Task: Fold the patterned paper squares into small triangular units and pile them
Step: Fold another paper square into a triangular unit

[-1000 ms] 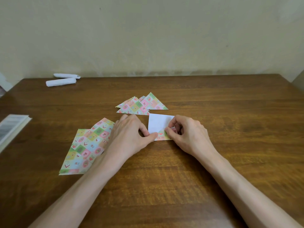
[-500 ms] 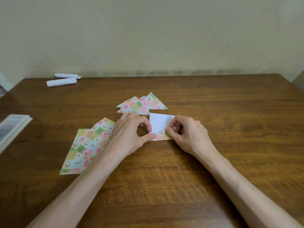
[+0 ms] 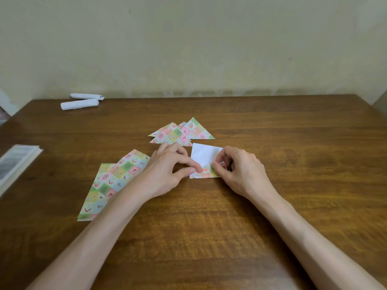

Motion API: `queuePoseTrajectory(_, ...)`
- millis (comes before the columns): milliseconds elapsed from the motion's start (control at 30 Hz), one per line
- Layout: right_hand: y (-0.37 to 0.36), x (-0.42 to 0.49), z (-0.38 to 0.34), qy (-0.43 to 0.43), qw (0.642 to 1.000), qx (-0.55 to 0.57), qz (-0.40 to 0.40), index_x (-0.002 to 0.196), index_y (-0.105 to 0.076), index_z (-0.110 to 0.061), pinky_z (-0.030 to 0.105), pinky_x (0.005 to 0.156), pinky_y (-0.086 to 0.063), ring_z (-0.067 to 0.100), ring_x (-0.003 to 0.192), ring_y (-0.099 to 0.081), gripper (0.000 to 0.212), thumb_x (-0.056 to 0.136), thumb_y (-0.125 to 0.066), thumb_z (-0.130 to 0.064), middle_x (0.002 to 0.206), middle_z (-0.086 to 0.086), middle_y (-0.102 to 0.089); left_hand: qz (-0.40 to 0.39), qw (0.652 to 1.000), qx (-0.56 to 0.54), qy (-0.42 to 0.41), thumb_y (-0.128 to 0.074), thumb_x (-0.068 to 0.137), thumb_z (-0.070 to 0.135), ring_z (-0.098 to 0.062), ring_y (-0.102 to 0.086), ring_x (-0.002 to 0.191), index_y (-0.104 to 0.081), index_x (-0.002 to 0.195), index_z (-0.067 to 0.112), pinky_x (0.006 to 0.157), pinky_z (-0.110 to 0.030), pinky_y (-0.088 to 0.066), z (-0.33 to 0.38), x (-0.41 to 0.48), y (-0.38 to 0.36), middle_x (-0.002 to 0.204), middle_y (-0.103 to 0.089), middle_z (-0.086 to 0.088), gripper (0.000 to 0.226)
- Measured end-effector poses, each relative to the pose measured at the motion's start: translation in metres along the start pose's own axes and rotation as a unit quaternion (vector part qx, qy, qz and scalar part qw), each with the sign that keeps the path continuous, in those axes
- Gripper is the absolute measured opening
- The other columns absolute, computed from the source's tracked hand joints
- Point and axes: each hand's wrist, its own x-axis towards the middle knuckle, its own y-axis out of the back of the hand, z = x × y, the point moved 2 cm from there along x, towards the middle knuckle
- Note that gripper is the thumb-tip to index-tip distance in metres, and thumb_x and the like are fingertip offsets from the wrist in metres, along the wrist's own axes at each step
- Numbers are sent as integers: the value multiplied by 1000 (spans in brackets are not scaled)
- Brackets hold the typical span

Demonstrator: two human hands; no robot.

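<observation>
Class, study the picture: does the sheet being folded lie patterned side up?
No, the sheet between the left hand and right hand shows mostly its white back, with only a patterned strip along its near edge.

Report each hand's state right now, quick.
Left hand: closed, pinching the folded near edge of the paper square.
Right hand: closed, pinching the same paper square's near edge.

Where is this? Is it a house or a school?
Probably a home craft spot: a wooden table against a plain wall, a stack of patterned paper squares, and a pile of folded triangles.
</observation>
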Motion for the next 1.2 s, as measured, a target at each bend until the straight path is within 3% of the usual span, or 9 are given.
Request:
queuePoseTrajectory(300,0,-1,-1,-4,1000,0,-1,89,-62,-30,39,75,-54,11,80,-61,13,92,-65,-42,83,-14,-64,23,1000,-1,7,-79,87,43,-3,-39,113,-75,92,53,104,-34,-35,1,1,-2,106,-51,21,12)
queuePoseTrajectory(467,1,-6,-1,2,999,34,36,94,-61,-34,35,69,-49,5,77,-58,13,90,-65,-46,83,-14,-60,17,1000,-5,11,-80,87,44,-3,-39,113,-77,94,51,106,-36,-35,1,3,-2,105,-50,21,11)
queuePoseTrajectory(533,-1,-9,-3,24,997,52,57,99,-62,-36,33,70,-47,5,84,-56,21,85,-66,-52,90,-15,-55,11,1000,-6,12,-79,86,45,-4,-39,113,-76,93,52,107,-37,-35,1,3,-1,105,-50,21,10)
queuePoseTrajectory(700,-19,-12,-5,78,995,27,49,119,-60,-37,33,93,-37,12,105,-48,60,73,-55,-74,114,-14,-47,19,1000,-19,-1,-80,83,49,-5,-41,111,-71,85,60,109,-42,-37,-1,3,-2,103,-50,22,15)
queuePoseTrajectory(933,-23,-10,-3,73,996,-11,44,125,-57,-40,31,94,-32,12,108,-46,65,72,-51,-77,116,-16,-46,9,1000,-20,3,-80,85,47,-5,-40,115,-71,85,60,110,-45,-37,-2,4,-1,105,-49,23,16)
queuePoseTrajectory(1200,-23,-6,-3,68,997,-15,26,128,-52,-41,29,94,-26,10,114,-40,71,67,-47,-77,121,-16,-42,-7,1000,-8,9,-78,88,45,-4,-35,120,-75,97,56,109,-35,-29,-3,2,3,109,-48,21,14)
